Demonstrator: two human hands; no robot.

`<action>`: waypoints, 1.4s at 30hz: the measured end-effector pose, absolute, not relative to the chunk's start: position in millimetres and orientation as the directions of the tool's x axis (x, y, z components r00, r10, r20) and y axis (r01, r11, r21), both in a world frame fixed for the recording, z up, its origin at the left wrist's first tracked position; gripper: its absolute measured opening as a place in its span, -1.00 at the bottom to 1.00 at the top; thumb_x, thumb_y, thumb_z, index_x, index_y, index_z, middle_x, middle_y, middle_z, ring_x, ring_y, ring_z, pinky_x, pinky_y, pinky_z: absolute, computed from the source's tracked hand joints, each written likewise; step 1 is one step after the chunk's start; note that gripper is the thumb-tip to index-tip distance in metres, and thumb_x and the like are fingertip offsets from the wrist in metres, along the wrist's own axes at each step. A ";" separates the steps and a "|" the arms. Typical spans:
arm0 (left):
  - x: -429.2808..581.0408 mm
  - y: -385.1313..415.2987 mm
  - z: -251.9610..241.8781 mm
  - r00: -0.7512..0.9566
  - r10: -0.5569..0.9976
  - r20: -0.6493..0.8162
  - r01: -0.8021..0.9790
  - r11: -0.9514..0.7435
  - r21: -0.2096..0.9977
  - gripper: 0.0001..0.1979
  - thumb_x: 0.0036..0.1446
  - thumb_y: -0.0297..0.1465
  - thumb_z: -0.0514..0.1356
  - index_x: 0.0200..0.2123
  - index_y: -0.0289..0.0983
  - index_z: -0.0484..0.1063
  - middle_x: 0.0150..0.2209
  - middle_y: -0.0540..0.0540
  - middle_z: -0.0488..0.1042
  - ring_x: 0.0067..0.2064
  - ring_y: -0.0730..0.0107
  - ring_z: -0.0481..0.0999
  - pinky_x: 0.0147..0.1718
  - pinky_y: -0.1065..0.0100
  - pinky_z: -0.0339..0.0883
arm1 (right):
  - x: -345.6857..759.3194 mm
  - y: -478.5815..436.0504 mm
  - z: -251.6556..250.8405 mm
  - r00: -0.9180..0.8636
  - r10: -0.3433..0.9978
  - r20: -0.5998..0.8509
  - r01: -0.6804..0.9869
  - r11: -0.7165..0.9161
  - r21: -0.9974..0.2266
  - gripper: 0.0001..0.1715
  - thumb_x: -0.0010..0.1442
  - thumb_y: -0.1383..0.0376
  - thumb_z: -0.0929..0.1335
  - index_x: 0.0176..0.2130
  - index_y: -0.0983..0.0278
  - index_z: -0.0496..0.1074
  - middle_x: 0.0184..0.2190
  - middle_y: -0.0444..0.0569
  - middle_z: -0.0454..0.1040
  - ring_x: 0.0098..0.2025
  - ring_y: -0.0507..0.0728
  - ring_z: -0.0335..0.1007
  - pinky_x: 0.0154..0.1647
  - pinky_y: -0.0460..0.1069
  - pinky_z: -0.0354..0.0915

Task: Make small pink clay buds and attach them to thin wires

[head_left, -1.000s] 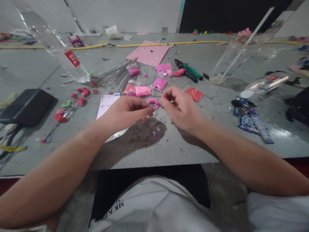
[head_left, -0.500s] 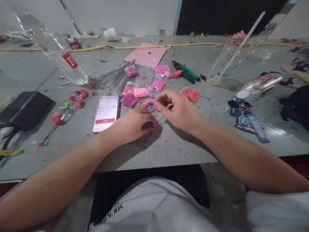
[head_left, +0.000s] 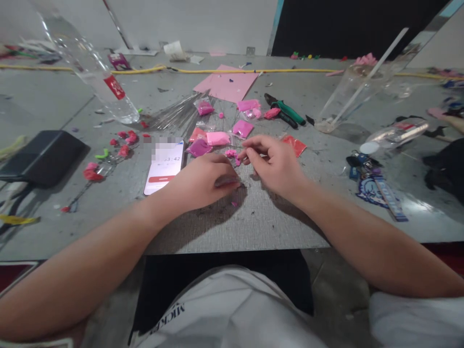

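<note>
Both hands are near each other at the table's front. My left hand point(head_left: 213, 179) is curled with thumb and fingertips together; whatever is between them, if anything, is hidden. My right hand point(head_left: 271, 159) has thumb and index finger pinched close beside small pink clay pieces point(head_left: 231, 153); I cannot make out what sits in the pinch. A tiny magenta crumb point(head_left: 234, 204) lies just below my left fingertips. Behind the hands are small bags of pink clay point(head_left: 218, 138), purple clay point(head_left: 199, 148) and red clay point(head_left: 295, 144).
A phone point(head_left: 165, 164) lies beside my left wrist. Further back are thin wires point(head_left: 177, 113), green-handled pliers point(head_left: 286, 113) and pink paper point(head_left: 228, 83). A water bottle point(head_left: 112, 87), red clay flowers point(head_left: 93, 171) and a black box point(head_left: 45, 157) stand left; a clear cup point(head_left: 337, 101) and keychains point(head_left: 377, 188) lie right.
My right fingertips have drawn slightly away from the pink pieces. The magenta clay seen at my left fingertips is now hidden. The whole view has shifted a little.
</note>
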State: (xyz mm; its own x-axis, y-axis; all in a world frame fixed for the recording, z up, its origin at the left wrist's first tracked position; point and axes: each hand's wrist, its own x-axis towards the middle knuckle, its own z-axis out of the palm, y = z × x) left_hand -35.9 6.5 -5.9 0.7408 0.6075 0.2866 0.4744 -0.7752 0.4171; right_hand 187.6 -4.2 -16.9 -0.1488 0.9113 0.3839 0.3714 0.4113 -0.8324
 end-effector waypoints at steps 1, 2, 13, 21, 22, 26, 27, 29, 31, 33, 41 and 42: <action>-36.3 6.8 -5.0 0.725 0.611 0.318 0.474 -0.777 0.413 -0.78 0.37 -0.31 0.25 -0.20 -0.30 0.66 -0.14 -0.23 0.67 -0.07 0.07 0.63 -0.07 0.13 0.44 | 187.3 -4.2 -17.5 -0.136 0.914 0.382 0.363 0.404 -0.840 -0.80 0.42 0.24 0.36 -0.04 0.27 0.52 -0.21 0.03 0.72 -0.21 0.14 0.65 -0.26 0.03 0.48; -36.5 7.0 -3.7 0.705 0.618 0.348 0.477 -0.776 0.412 -0.78 0.37 -0.31 0.24 -0.22 -0.31 0.65 -0.16 -0.22 0.67 -0.08 0.08 0.63 -0.07 0.13 0.43 | 187.1 -4.3 -17.9 -0.130 0.914 0.384 0.354 0.405 -0.843 -0.80 0.41 0.25 0.37 -0.03 0.28 0.52 -0.20 0.04 0.72 -0.21 0.14 0.65 -0.27 0.04 0.49; -32.6 -3.2 18.9 0.535 0.840 0.093 0.255 -0.265 0.930 -0.84 0.25 -0.29 0.36 -0.27 -0.26 0.66 -0.40 -0.05 0.61 -0.40 0.41 0.50 -0.40 0.37 0.37 | 185.9 -19.3 -1.1 -0.207 0.785 0.584 0.293 0.619 -0.729 -0.62 0.39 -0.01 0.48 -0.28 0.22 0.54 -0.43 -0.12 0.56 -0.42 0.04 0.44 -0.39 -0.01 0.34; -38.4 -2.1 9.9 0.667 0.745 -0.014 0.092 -0.064 0.994 -0.85 0.28 -0.32 0.37 -0.34 -0.24 0.66 -0.41 -0.05 0.56 -0.38 0.44 0.48 -0.38 0.38 0.38 | 180.7 -24.6 -9.7 -0.349 0.546 0.761 0.186 0.837 -0.515 -0.89 0.43 0.20 0.47 -0.08 0.12 0.65 -0.20 -0.07 0.53 -0.24 0.06 0.48 -0.27 0.02 0.45; -38.5 -1.8 9.3 0.672 0.741 -0.012 0.082 -0.058 0.995 -0.87 0.27 -0.34 0.37 -0.33 -0.23 0.67 -0.41 -0.05 0.56 -0.38 0.44 0.47 -0.39 0.39 0.37 | 180.6 -23.9 -11.2 -0.355 0.541 0.763 0.176 0.840 -0.513 -0.89 0.43 0.22 0.47 -0.06 0.11 0.66 -0.20 -0.08 0.53 -0.23 0.06 0.48 -0.27 0.02 0.45; -37.4 -2.0 10.3 0.648 0.762 0.007 0.048 -0.050 0.998 -0.87 0.26 -0.34 0.38 -0.34 -0.22 0.69 -0.41 -0.05 0.56 -0.37 0.45 0.47 -0.40 0.40 0.36 | 181.2 -21.6 -12.1 -0.353 0.528 0.772 0.135 0.846 -0.516 -0.85 0.38 0.27 0.51 -0.05 0.09 0.68 -0.19 -0.08 0.52 -0.23 0.05 0.46 -0.37 -0.03 0.40; -37.1 -2.4 10.8 0.640 0.768 0.007 0.041 -0.044 0.998 -0.88 0.25 -0.34 0.38 -0.34 -0.22 0.69 -0.41 -0.05 0.56 -0.37 0.45 0.47 -0.40 0.40 0.36 | 181.5 -21.5 -11.4 -0.355 0.527 0.772 0.132 0.846 -0.517 -0.85 0.38 0.27 0.51 -0.04 0.09 0.68 -0.19 -0.07 0.52 -0.24 0.04 0.46 -0.40 -0.04 0.38; -36.7 -3.2 11.6 0.622 0.783 -0.001 0.035 -0.027 0.999 -0.88 0.23 -0.35 0.38 -0.35 -0.23 0.69 -0.42 -0.06 0.55 -0.39 0.44 0.47 -0.41 0.39 0.37 | 181.9 -21.9 -9.7 -0.367 0.538 0.759 0.153 0.840 -0.521 -0.84 0.39 0.25 0.49 -0.03 0.10 0.68 -0.18 -0.06 0.52 -0.24 0.05 0.46 -0.44 -0.05 0.36; -36.5 -4.0 12.0 0.601 0.799 -0.014 0.038 -0.011 0.999 -0.87 0.21 -0.34 0.39 -0.37 -0.23 0.69 -0.45 -0.07 0.53 -0.40 0.42 0.47 -0.42 0.37 0.39 | 182.3 -22.9 -8.5 -0.376 0.548 0.747 0.184 0.835 -0.519 -0.82 0.41 0.26 0.44 -0.03 0.12 0.67 -0.17 -0.04 0.53 -0.24 0.06 0.46 -0.45 -0.04 0.36; -36.3 -4.5 12.1 0.590 0.807 -0.027 0.043 0.001 0.999 -0.88 0.19 -0.35 0.40 -0.38 -0.23 0.69 -0.46 -0.07 0.53 -0.40 0.40 0.49 -0.42 0.36 0.40 | 182.5 -24.0 -7.8 -0.378 0.547 0.747 0.205 0.836 -0.509 -0.80 0.42 0.29 0.41 -0.03 0.13 0.66 -0.17 -0.04 0.53 -0.26 0.05 0.45 -0.43 -0.02 0.36; -36.4 -4.8 12.0 0.639 0.769 -0.025 0.070 -0.027 0.997 -0.90 0.20 -0.41 0.37 -0.38 -0.23 0.67 -0.45 -0.04 0.61 -0.42 0.47 0.52 -0.44 0.42 0.38 | 183.2 -26.0 -2.9 -0.396 0.592 0.702 0.195 0.802 -0.565 -0.87 0.39 0.29 0.44 -0.11 0.15 0.66 -0.19 -0.05 0.55 -0.30 0.04 0.45 -0.45 -0.03 0.34; -36.7 -4.6 11.9 0.640 0.768 -0.021 0.081 -0.041 0.996 -0.90 0.20 -0.41 0.38 -0.38 -0.23 0.67 -0.45 -0.03 0.61 -0.42 0.47 0.52 -0.44 0.42 0.38 | 183.3 -25.8 -2.0 -0.398 0.602 0.692 0.176 0.790 -0.587 -0.88 0.38 0.30 0.45 -0.12 0.16 0.66 -0.20 -0.06 0.55 -0.31 0.03 0.44 -0.47 -0.04 0.32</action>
